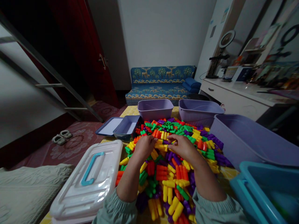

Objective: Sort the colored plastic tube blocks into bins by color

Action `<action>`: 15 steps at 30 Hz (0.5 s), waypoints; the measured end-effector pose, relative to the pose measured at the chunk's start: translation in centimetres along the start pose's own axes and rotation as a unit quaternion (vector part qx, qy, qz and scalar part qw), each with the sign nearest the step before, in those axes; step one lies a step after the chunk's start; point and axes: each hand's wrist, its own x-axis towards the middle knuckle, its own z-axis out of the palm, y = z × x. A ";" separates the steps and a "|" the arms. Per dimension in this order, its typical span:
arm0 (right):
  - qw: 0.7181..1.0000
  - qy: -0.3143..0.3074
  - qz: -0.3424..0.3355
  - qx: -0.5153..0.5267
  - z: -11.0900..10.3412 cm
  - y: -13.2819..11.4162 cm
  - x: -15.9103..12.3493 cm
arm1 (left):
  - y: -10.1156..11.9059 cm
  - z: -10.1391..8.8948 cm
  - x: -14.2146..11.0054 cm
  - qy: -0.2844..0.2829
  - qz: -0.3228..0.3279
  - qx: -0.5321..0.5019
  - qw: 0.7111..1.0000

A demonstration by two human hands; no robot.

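My left hand [145, 145] reaches over the pile with its fingers closed on the near end of some yellow plastic building pieces [161, 147]. Facing it, my right hand [182, 145] has thumb and forefinger curved around the other end of these pieces, a small gap showing between the fingertips. Partly hidden under the fingers is where each hand touches them. Around both hands spreads a heap of tube-like toy pieces in red [161, 172], green [182, 192], purple [176, 159] and yellow [177, 211], some joined in rows.
Purple bins stand behind the heap, one at the left [155, 109], one in the middle [201, 109], and a larger one [252, 137] at right. A turquoise bin [254, 186] is near right. A lidded clear box [102, 177] and a small dark-rimmed box [127, 124] lie left.
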 end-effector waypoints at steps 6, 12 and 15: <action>0.999 -0.007 -0.018 0.031 0.8 -0.7 -0.1 | 0.2 0.0 -0.1 -0.018 0.003 -0.029 0.999; 0.996 -0.043 -0.033 0.075 1.5 -1.1 0.0 | 0.8 1.0 0.3 -0.026 0.018 -0.208 0.978; 0.999 0.041 -0.004 0.031 0.9 -0.8 0.3 | 0.7 1.4 0.5 -0.008 0.000 -0.271 0.963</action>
